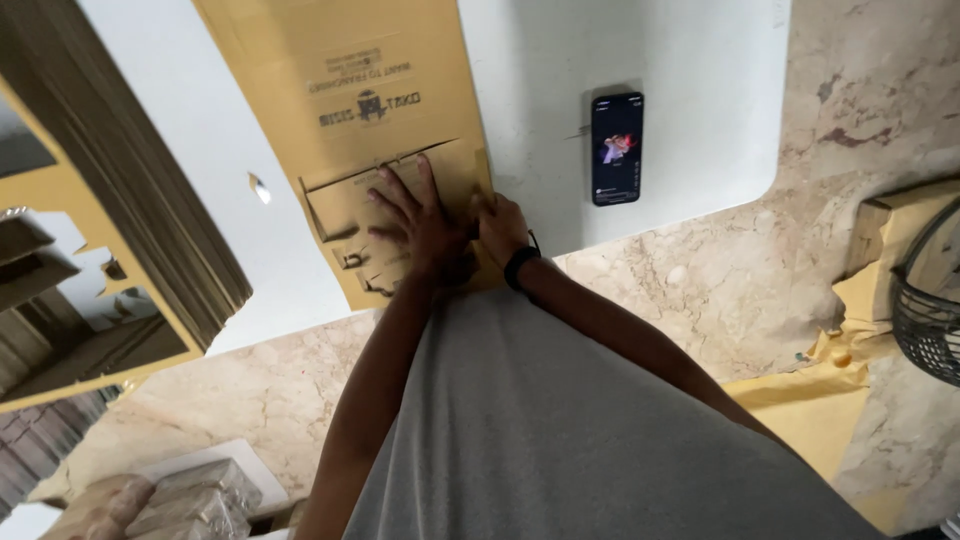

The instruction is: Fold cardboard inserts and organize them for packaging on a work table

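Both hands (455,225) press flat cardboard box blank (385,110).

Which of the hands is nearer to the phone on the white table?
Right. The right hand presses the edge of the flat cardboard piece, just left of the phone. The left hand lies flat on the cardboard, farther away.

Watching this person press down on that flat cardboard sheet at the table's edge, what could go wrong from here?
The phone lies on the white table just beside the cardboard sheet; a sliding sheet could nudge it. Both the left hand and right hand press on the cut flaps near the table's edge, so thin tabs might tear or crease wrongly. The tall stack of flat cardboard close by could be bumped and slip.
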